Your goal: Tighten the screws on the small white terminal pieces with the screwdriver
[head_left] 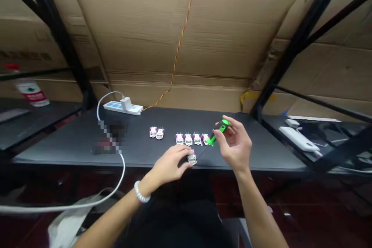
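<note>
Near the front edge of the dark table, my left hand (174, 163) pinches a small white switch-like part (192, 157) between thumb and fingers. My right hand (236, 143) grips a screwdriver (219, 130) with a green and black handle. Its thin shaft slants down to the left, and the tip is at or close to the held part; whether it touches I cannot tell. Just behind stands a row of several similar white parts with purple sides (188, 138). Two more of these white-and-purple parts (156, 132) sit side by side farther left.
A white power strip (136, 109) with a plugged-in adapter (126, 103) lies at the back left. Its white cable (123, 166) loops over the table's front edge. Cardboard (174, 38) walls the back, and black metal posts (293, 54) flank the table (162, 118).
</note>
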Demonstrator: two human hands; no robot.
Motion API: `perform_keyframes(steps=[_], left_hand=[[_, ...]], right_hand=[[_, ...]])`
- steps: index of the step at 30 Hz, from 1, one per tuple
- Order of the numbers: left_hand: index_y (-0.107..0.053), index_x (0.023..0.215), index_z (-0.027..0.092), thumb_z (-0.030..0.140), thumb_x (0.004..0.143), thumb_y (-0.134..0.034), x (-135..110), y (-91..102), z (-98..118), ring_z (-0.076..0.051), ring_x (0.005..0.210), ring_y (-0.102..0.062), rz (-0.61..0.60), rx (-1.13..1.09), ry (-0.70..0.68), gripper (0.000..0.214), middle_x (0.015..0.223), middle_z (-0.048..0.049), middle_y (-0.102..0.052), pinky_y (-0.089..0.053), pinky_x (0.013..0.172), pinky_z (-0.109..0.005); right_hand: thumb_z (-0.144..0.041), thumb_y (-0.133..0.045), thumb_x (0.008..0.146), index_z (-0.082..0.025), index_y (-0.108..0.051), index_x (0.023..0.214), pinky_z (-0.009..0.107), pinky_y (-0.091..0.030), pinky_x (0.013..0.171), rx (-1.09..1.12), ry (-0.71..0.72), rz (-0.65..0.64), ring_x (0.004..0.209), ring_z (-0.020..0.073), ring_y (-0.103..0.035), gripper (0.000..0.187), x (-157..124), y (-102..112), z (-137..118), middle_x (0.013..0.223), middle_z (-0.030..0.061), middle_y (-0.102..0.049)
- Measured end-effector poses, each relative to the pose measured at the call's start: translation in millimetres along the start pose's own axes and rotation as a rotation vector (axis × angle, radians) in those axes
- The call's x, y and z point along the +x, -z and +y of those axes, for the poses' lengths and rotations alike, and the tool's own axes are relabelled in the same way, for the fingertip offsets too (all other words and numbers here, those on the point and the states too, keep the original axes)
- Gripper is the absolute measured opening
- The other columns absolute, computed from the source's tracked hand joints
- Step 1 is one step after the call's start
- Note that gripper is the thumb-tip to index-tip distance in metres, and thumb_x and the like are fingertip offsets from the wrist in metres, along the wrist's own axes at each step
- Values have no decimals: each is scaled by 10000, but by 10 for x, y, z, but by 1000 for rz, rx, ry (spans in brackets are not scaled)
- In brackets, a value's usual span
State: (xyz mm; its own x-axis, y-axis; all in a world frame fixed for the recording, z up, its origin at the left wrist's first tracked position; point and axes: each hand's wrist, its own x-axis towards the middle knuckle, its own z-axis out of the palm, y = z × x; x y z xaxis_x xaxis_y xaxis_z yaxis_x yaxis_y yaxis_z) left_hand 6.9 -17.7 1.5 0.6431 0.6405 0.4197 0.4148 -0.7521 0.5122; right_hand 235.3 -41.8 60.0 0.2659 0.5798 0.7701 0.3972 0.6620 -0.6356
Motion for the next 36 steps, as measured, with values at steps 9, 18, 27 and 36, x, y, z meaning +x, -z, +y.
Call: perform_keyframes(steps=[9,18,27,36], left_hand=[[-713,1283,236,287,967,-722,-3,-9,-4,-283,1284,-652,6,-3,-9,320,1341,-99,-723,-518,1156,-473],[-707,1285,230,295,973,-720,-12,-30,-20,-283,1293,-647,19,1,-19,319,1345,-102,-721,-514,1160,-469],[-720,1273,243,304,979,-708,-3,-4,7,-285,1279,-656,17,-9,-10,301,1335,-99,-728,-520,1153,-486],[-719,1278,243,296,969,-725,-13,-12,-13,-283,1301,-644,13,-9,4,314,1356,-92,-722,-504,1169,-488]], right_hand=[[-309,-801,890,-247,-679,1315,404,-679,864,-7,-10,9,938,232,-770,446,-2,5,-1,1093,83,-755],[-290,-816,878,-251,-691,1300,369,-684,802,-9,27,5,907,219,-769,442,1,-11,-9,1072,71,-757],[-295,-817,871,-248,-685,1307,375,-684,800,-40,58,19,906,224,-772,458,11,-5,-17,1059,68,-758],[-273,-814,868,-260,-689,1318,381,-679,809,-46,46,-16,918,227,-766,467,-22,-20,7,1085,66,-755]])
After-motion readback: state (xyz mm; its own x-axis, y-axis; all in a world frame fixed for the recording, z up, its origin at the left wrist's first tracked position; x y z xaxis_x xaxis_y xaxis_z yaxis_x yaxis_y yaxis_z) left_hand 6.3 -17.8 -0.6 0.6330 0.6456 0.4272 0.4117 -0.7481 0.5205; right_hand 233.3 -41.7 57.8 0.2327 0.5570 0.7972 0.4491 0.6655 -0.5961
